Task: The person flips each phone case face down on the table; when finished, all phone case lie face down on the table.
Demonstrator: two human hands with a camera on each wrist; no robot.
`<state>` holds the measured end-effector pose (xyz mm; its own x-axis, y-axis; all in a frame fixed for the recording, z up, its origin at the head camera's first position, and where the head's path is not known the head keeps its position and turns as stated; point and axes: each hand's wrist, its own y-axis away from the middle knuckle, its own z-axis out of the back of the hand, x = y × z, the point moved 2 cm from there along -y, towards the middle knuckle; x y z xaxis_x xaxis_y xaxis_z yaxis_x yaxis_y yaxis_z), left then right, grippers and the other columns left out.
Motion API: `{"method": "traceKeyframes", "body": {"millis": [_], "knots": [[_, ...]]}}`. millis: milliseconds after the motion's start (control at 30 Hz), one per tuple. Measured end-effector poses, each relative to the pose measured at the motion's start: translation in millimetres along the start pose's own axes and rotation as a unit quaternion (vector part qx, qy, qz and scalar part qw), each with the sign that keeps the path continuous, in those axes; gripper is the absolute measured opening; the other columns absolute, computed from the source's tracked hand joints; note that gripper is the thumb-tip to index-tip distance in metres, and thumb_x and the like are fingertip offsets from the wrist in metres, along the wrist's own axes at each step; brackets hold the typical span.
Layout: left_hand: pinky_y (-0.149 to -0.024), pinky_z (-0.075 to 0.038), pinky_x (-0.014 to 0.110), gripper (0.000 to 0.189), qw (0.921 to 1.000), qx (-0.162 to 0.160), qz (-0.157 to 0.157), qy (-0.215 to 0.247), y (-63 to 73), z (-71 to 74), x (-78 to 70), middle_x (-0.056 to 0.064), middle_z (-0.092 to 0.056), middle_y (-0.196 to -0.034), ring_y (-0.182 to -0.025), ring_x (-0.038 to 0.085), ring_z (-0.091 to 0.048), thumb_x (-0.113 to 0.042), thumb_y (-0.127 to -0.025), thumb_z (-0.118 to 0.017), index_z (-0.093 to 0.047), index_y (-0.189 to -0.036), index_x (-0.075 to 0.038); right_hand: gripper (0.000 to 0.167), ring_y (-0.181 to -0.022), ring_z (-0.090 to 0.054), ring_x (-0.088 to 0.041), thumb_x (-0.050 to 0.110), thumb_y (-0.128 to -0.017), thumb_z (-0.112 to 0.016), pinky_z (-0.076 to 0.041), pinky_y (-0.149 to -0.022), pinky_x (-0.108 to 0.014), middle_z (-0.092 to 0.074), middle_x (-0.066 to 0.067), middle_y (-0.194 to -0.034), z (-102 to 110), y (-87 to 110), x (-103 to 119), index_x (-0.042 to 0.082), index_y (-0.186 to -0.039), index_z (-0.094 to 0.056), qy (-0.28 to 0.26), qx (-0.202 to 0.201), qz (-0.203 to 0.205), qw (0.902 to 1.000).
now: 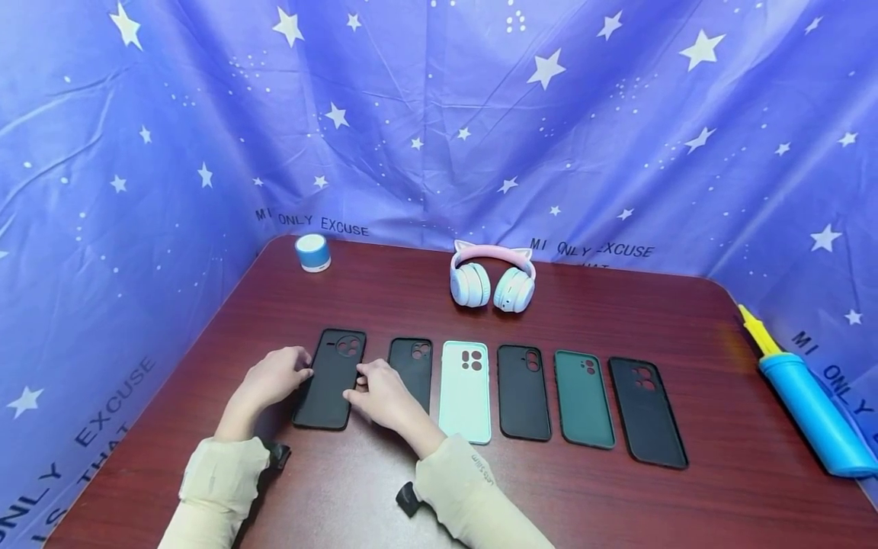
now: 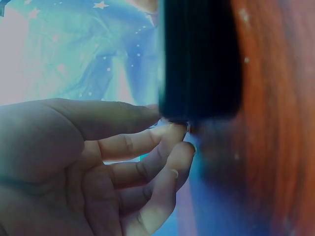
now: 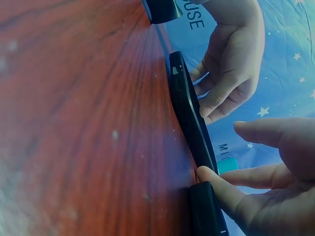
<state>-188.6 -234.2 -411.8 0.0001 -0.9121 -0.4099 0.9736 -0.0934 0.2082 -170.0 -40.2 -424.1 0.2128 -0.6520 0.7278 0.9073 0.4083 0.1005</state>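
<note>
Left hand [image 1: 276, 377] (fingers bent) pinches — seemingly — the leftmost phone case [image 1: 325, 390].

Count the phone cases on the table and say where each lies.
6: a first black case between the left hand and right hand; then, rightward, a partly covered black case, a mint case, an oval-cutout black case, a green case and the rightmost black case.

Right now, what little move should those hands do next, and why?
Perhaps slide the leftmost black phone case slightly right: in the head view, the gap between it and the next black case looks wider than the other gaps in the row, and the left hand and right hand are at its opposite edges.
</note>
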Motion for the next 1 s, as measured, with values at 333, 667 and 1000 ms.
{"method": "traceKeyframes", "body": {"millis": [333,667,1000], "knots": [[-0.059,-0.056,0.032,0.017,0.9939,0.024,0.012,0.107,-0.2,-2.7,3.7,0.016,-0.064,-0.085,-0.065,0.015,-0.063,-0.005,-0.092,-0.054,-0.055,-0.103,0.008,0.051,-0.111,-0.061,-0.019,0.025,-0.091,-0.066,-0.049,-0.098,-0.028,-0.062,-0.007,-0.116,0.4,0.7,0.4,-0.001,-0.133,-0.055,-0.002,-0.013,0.005,0.9999],[-0.06,-0.059,0.033,0.02,0.9812,0.025,0.027,0.189,-2.5,-3.3,4.8,0.017,-0.061,-0.085,-0.064,0.015,-0.062,-0.002,-0.092,-0.052,-0.053,-0.106,0.012,0.051,-0.112,-0.066,-0.023,0.018,-0.093,-0.062,-0.054,-0.091,-0.022,-0.059,-0.014,-0.131,-2.9,1.2,2.7,-0.001,-0.139,-0.049,-0.099,-0.029,0.021,0.9944],[-0.064,-0.061,0.035,0.032,0.9681,0.027,-0.014,0.249,-0.4,-0.4,7.0,0.017,-0.063,-0.089,-0.07,0.013,-0.059,-0.004,-0.092,-0.052,-0.052,-0.115,0.019,0.059,-0.124,-0.059,-0.026,0.025,-0.096,-0.059,-0.051,-0.099,-0.027,-0.05,-0.017,-0.144,-8.5,0.2,1.4,0.001,-0.146,-0.039,-0.18,0.021,0.006,0.9835]]}}
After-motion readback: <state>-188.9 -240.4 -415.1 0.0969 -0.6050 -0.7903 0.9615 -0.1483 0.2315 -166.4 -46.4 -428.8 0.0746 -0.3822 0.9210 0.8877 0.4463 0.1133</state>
